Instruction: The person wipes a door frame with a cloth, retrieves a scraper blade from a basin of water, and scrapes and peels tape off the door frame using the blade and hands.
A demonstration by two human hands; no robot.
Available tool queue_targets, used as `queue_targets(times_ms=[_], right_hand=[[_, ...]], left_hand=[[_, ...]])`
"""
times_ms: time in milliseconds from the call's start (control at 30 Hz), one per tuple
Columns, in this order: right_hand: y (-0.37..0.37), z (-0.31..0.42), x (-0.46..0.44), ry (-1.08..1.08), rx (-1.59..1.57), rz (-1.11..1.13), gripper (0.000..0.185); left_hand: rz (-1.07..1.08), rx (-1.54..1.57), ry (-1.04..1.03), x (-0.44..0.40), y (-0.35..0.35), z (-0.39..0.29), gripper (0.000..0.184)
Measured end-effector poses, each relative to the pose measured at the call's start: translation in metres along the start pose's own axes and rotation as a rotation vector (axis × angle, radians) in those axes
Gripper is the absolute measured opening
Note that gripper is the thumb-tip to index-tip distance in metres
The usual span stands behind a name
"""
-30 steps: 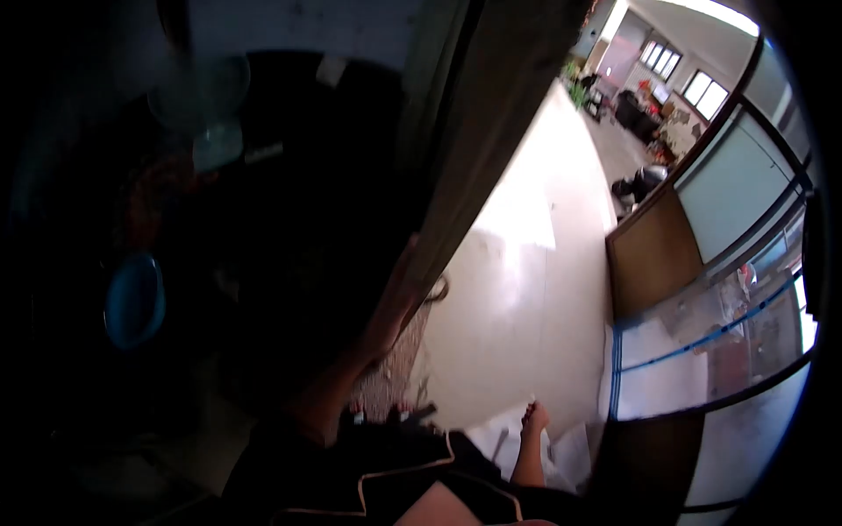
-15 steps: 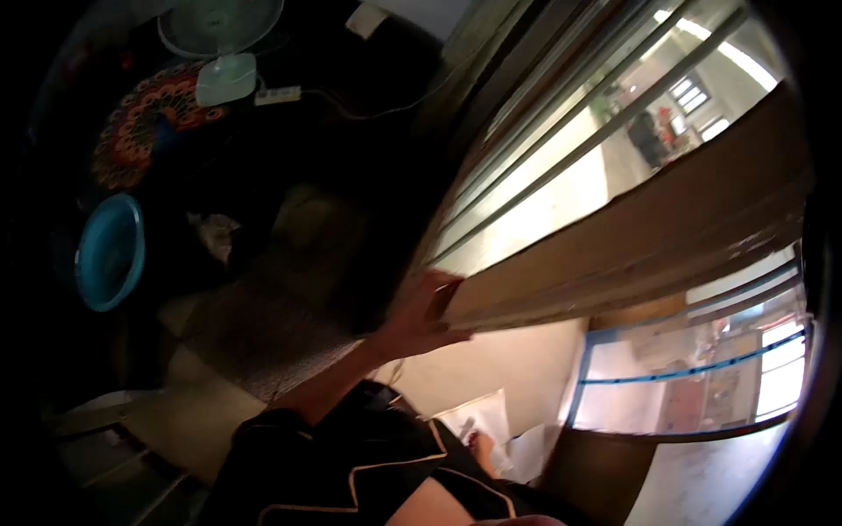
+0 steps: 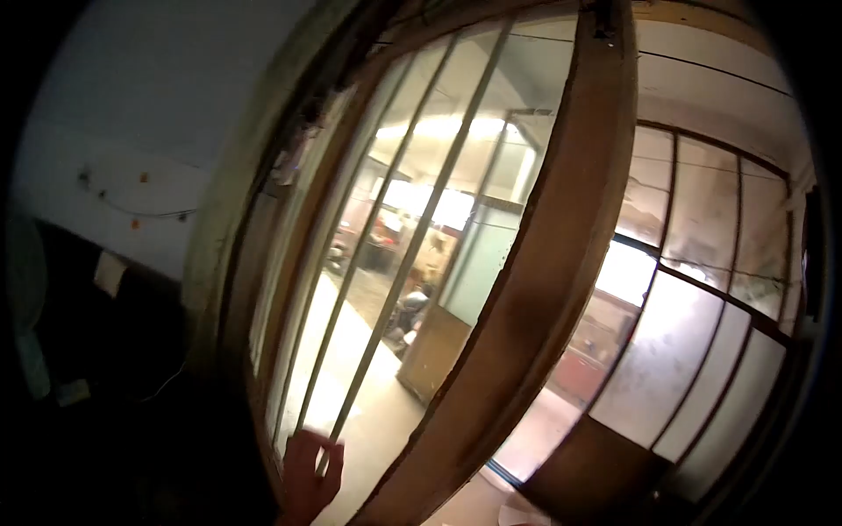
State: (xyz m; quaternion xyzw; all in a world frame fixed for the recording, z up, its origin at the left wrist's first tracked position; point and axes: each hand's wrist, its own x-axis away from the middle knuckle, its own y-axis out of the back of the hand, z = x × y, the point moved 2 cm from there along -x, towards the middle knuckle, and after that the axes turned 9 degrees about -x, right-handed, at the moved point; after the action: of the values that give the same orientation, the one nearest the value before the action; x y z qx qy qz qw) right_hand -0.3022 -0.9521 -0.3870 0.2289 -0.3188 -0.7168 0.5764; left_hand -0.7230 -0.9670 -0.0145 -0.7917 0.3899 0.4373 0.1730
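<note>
My left hand (image 3: pixel 309 478) is at the lower edge of the view, in front of the lower ends of the window bars (image 3: pixel 438 180). Its fingers are curved and the thumb stands apart, with a bar showing through the gap between them. Whether the hand touches that bar I cannot tell. To its right rises a broad brown wooden frame (image 3: pixel 553 228) with a worn, chipped edge, tilted across the view. My right hand is out of view.
Beyond the bars is a bright room with a pale green door panel (image 3: pixel 478 263). Paned partitions (image 3: pixel 667 351) stand at the right. On the dark left side, a pale wall (image 3: pixel 132 175) carries a thin cable.
My view has swung up and to the right; the fan, blue basin and my legs have left it. My left hand has let go of the wooden frame's end and is now by the bars.
</note>
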Motion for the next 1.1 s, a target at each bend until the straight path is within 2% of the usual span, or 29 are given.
queue_targets(times_ms=[100, 167, 267, 300, 333, 367, 400, 433, 467, 533, 567, 600, 667, 700, 800, 833, 933, 967, 1000, 1067, 1100], right_hand=[[0.033, 0.079, 0.018, 0.033, -0.119, -0.162, 0.031], [0.054, 0.131, 0.028, 0.08, -0.182, -0.27, 0.03], [0.101, 0.204, 0.044, 0.164, -0.249, -0.416, 0.03], [0.119, 0.227, 0.05, 0.199, -0.263, -0.461, 0.029], [0.135, 0.25, 0.056, 0.24, -0.277, -0.5, 0.029], [0.152, 0.273, 0.061, 0.283, -0.288, -0.542, 0.029], [0.17, 0.296, 0.068, 0.329, -0.294, -0.578, 0.029], [0.188, 0.318, 0.074, 0.379, -0.301, -0.615, 0.029], [0.206, 0.339, 0.081, 0.426, -0.304, -0.648, 0.028], [0.238, 0.376, 0.096, 0.515, -0.306, -0.709, 0.028], [0.252, 0.394, 0.104, 0.556, -0.31, -0.736, 0.028], [0.265, 0.41, 0.111, 0.601, -0.313, -0.762, 0.028], [0.288, 0.439, 0.122, 0.668, -0.316, -0.802, 0.027], [0.297, 0.452, 0.127, 0.703, -0.314, -0.822, 0.027], [0.324, 0.478, 0.145, 0.775, -0.324, -0.866, 0.026], [0.332, 0.483, 0.148, 0.793, -0.323, -0.875, 0.026], [0.346, 0.493, 0.155, 0.814, -0.336, -0.887, 0.026], [0.348, 0.494, 0.155, 0.814, -0.337, -0.891, 0.025], [0.351, 0.498, 0.155, 0.814, -0.341, -0.891, 0.025], [0.357, 0.497, 0.152, 0.814, -0.349, -0.897, 0.025], [0.355, 0.499, 0.155, 0.822, -0.351, -0.895, 0.025]], left_hand=[[-0.059, 0.359, -0.255, -0.137, 0.003, -0.061, 0.011], [-0.071, 0.494, -0.498, -0.224, 0.01, -0.109, 0.007], [-0.258, 0.71, -0.778, -0.35, 0.009, -0.212, 0.014], [-0.249, 0.937, -0.803, -0.391, 0.0, -0.248, 0.019], [-0.337, 0.811, -0.832, -0.424, 0.006, -0.279, 0.026], [-0.153, 0.705, -0.795, -0.454, 0.009, -0.302, 0.035], [-0.245, 0.828, -0.997, -0.492, -0.002, -0.332, 0.025], [-0.065, 0.766, -1.011, -0.522, -0.005, -0.352, 0.037], [-0.063, 0.776, -1.017, -0.526, -0.004, -0.365, 0.037], [-0.239, 0.413, -0.782, -0.526, 0.001, -0.389, 0.05], [0.063, 0.281, -0.743, -0.511, 0.019, -0.387, 0.059], [0.062, 0.284, -0.752, -0.516, 0.016, -0.389, 0.059], [-0.098, 0.273, -0.92, -0.533, 0.002, -0.395, 0.064], [-0.066, 0.174, -0.82, -0.538, 0.0, -0.393, 0.064], [-0.167, 0.174, -0.794, -0.536, -0.003, -0.394, 0.061], [0.042, 0.114, -0.762, -0.529, 0.008, -0.39, 0.063], [0.115, 0.055, -0.702, -0.531, 0.01, -0.406, 0.063], [-0.28, 0.18, -0.702, -0.538, -0.01, -0.404, 0.065], [-0.281, 0.179, -0.705, -0.559, -0.019, -0.403, 0.065], [0.209, 0.174, -0.6, -0.542, 0.006, -0.396, 0.067], [0.207, 0.171, -0.603, -0.551, 0.005, -0.395, 0.067]])
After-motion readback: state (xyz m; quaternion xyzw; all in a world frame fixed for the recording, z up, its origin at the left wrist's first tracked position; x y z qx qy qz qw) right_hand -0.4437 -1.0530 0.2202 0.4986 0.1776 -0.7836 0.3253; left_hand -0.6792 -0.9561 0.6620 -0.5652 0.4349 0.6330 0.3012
